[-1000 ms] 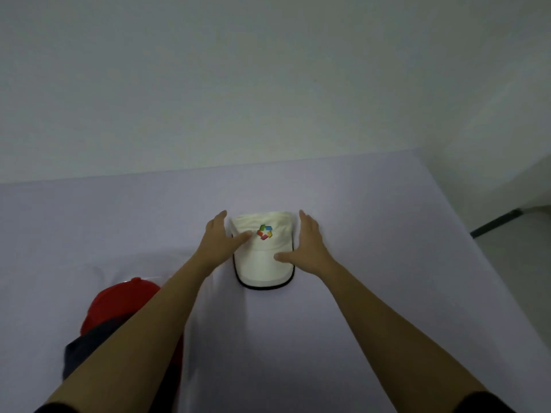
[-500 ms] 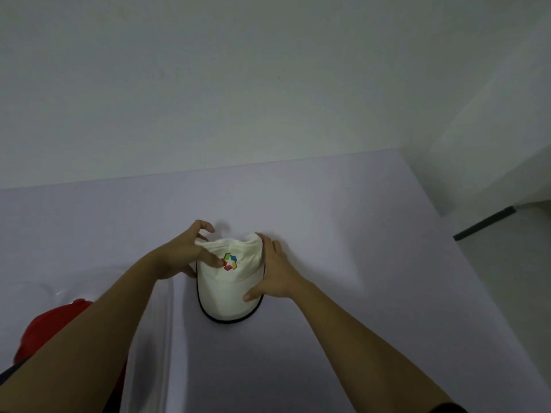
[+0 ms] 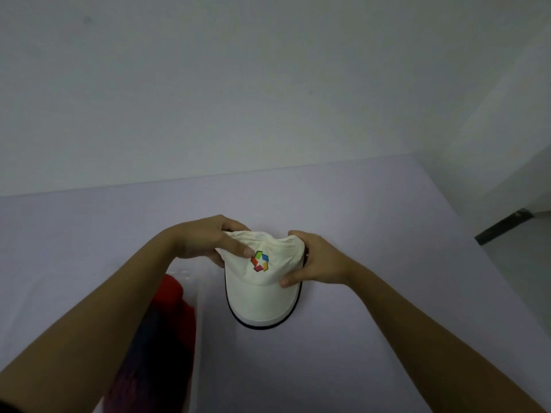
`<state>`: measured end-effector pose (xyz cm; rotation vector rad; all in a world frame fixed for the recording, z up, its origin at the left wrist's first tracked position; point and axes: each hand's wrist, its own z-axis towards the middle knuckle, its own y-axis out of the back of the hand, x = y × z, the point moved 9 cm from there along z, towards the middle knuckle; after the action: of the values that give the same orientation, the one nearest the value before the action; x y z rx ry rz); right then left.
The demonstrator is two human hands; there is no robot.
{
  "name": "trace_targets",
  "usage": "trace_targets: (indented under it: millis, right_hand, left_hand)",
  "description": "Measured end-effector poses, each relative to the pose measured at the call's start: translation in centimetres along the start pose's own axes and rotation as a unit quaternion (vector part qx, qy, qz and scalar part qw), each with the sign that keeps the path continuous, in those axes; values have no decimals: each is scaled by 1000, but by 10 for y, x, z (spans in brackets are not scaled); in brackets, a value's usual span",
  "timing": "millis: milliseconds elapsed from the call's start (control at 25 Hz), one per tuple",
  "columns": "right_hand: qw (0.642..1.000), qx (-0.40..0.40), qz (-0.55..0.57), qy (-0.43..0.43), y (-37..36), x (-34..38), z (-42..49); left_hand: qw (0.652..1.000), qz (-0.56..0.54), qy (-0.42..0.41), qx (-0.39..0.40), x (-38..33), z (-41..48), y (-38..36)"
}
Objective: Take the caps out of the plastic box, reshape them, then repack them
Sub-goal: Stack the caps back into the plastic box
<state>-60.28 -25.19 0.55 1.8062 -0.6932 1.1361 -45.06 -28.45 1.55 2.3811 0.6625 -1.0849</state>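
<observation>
Gripping the white cap (image 3: 262,290) at frame centre, your left hand (image 3: 204,242) and right hand (image 3: 319,263) curl fingers round its crown; a red cap (image 3: 174,296) lies lower left.

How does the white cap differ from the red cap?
The white cap is cream with a colourful logo; the red cap shows plain red. The left hand and right hand grip the white cap's crown; the red cap lies untouched, partly behind the left forearm. Both are caps.
</observation>
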Motion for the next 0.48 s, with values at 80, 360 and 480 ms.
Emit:
trace_targets:
  millis: [80,360,480]
  right_hand:
    - [999,15,22,19,-15,27,-2]
    - [972,-3,229,49,-82,99,17]
    - [974,-24,223,41,-114,113,32]
  left_hand:
    - [999,35,-12,11,-6,-31,3]
    - [998,50,-16,-47,8,-128,63]
    - [997,7,-14,-77,33,-161,91]
